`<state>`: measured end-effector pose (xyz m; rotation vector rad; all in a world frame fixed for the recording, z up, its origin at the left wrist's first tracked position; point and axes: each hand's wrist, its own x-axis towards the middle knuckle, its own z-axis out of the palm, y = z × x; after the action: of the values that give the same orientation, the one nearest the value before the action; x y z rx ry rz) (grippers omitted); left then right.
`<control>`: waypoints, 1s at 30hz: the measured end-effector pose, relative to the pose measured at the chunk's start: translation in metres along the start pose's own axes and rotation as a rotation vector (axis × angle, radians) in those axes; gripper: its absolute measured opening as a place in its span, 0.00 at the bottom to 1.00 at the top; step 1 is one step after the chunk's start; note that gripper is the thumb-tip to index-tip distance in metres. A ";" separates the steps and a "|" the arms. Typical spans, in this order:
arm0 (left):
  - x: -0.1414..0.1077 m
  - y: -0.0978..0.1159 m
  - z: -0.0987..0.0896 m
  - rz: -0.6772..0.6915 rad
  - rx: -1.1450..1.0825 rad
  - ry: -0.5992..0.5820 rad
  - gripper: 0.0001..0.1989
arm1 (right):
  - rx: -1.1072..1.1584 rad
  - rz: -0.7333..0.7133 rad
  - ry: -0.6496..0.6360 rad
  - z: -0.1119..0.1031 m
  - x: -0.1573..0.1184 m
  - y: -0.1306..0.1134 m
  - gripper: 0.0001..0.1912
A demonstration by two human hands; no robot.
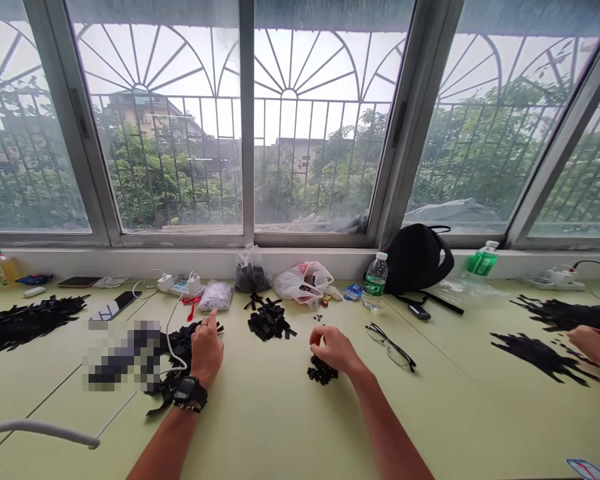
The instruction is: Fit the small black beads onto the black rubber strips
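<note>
My left hand is beside the black strips, fingers partly bent, hold unclear; the white cable over them could snag. My right hand curls its fingers above small black pieces, any hold hidden; brushing low could scatter these.

Viewing remotely, I log the counter across the lower frame, windows behind it. Left of centre: strip pile, left grip at its right edge. Near centre: parts heap, right grip at its upper edge. Farther back, between the grips, I note a second strip pile. Right of the right grip: glasses; behind them, a bottle before the windows.
</note>
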<state>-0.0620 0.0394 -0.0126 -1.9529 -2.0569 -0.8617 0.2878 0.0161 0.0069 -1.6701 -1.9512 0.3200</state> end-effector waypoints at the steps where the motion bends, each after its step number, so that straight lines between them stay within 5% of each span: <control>1: 0.001 0.001 -0.001 0.020 -0.052 0.013 0.34 | 0.025 0.001 -0.032 -0.001 0.000 0.002 0.06; 19: 0.005 0.006 0.002 0.097 -0.448 0.132 0.12 | 0.302 -0.167 -0.312 -0.011 -0.009 -0.005 0.04; 24: 0.000 0.018 0.003 0.004 -0.781 0.049 0.17 | 0.295 -0.160 -0.319 -0.010 -0.009 -0.004 0.04; 30: -0.003 0.028 0.011 -0.248 -1.291 -0.237 0.30 | 0.249 -0.139 -0.326 -0.007 -0.009 -0.001 0.02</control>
<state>-0.0315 0.0414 -0.0150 -2.3298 -2.0357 -2.5918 0.2915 0.0062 0.0114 -1.3810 -2.1427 0.7885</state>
